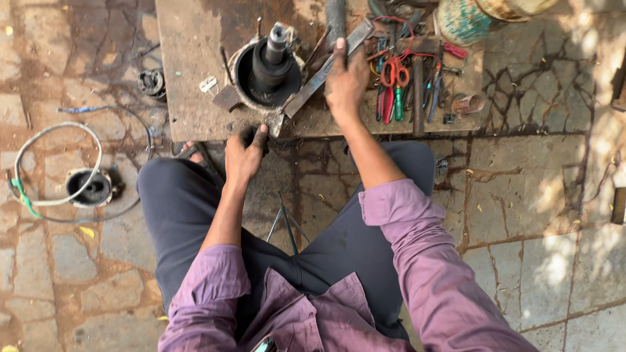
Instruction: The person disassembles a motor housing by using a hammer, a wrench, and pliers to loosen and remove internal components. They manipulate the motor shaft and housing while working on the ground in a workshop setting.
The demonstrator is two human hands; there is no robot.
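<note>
Worn board point(189, 98): motor housing point(267, 65), pliers point(394, 81) beside hands point(345, 85).

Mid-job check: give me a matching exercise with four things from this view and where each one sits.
1. flat metal bar
2. scissors
3. round housing with cables
4. dark rotor

a. on the stone floor, left of the knee
b. standing in the round casing on the board
c. under the right hand
d. among the tools right of that hand

1-c, 2-d, 3-a, 4-b
</note>
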